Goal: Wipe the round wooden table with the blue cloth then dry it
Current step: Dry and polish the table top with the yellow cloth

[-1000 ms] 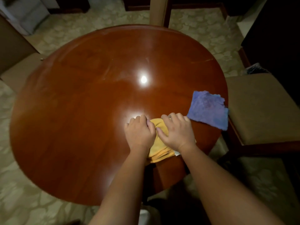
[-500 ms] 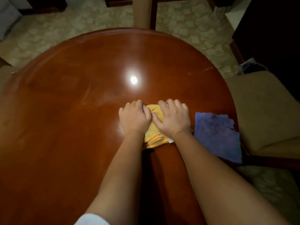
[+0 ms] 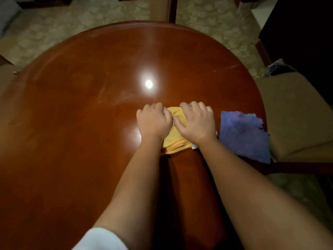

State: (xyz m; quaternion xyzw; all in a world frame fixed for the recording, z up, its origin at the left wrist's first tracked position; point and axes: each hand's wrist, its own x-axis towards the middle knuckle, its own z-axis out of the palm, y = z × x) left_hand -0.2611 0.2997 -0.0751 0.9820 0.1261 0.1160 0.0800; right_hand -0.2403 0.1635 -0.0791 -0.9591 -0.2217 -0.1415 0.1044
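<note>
The round wooden table (image 3: 90,141) fills most of the view, glossy, with faint streaks left of a lamp reflection. A folded yellow cloth (image 3: 175,141) lies on it right of centre. My left hand (image 3: 153,121) and my right hand (image 3: 196,121) press down on that cloth side by side, fingers curled over its far edge. The blue cloth (image 3: 243,136) lies flat at the table's right edge, just right of my right hand, and no hand touches it.
A padded chair (image 3: 297,114) stands close against the table's right side, with a dark bag (image 3: 277,67) behind it. Another chair back (image 3: 162,8) rises beyond the far edge. Dark furniture (image 3: 306,33) stands at the upper right on patterned carpet.
Both hands have pushed the yellow cloth away from the near edge toward the table's middle. My head has leaned in over the table. The blue cloth has stayed in place.
</note>
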